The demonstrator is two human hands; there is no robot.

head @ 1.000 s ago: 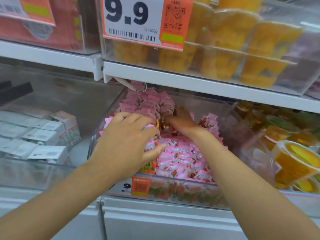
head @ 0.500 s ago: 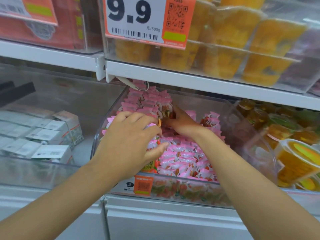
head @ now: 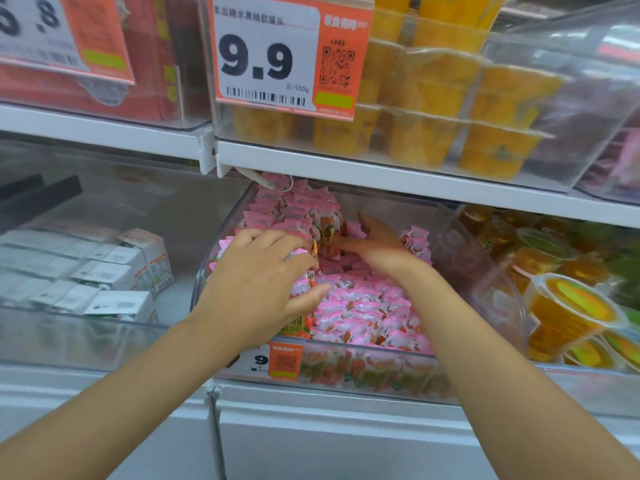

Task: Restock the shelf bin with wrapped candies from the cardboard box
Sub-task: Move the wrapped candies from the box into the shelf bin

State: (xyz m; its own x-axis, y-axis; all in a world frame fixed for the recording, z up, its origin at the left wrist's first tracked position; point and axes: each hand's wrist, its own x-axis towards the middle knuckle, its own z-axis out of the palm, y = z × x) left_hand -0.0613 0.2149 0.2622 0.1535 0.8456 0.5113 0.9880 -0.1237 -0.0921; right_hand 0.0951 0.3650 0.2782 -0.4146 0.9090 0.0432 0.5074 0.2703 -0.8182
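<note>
Head camera looks forward and down at a store shelf, with both your bare arms reaching into a clear plastic shelf bin [head: 491, 271] in the middle of the picture. The bin is heaped with pink wrapped candies [head: 360, 306], piled higher at the back left and flatter toward the front.

Your left hand [head: 263, 285] is over the front left part of the pile. Its fingers are curled close together over a clump of candies and its thumb points right, across the wrappers.

Your right hand [head: 377, 244] is deeper in the bin, against the tall stack at the back. It is motion-blurred, so you cannot tell whether its fingers pinch anything.

A small orange label [head: 284, 362] sits on the bin's front wall. On the shelf above, a large price tag [head: 284, 60] reads 9.9, in front of yellow fruit cups [head: 433, 98]. White boxes [head: 104, 271] fill the bin to the left, and orange jelly cups [head: 568, 313] fill the one to the right.
</note>
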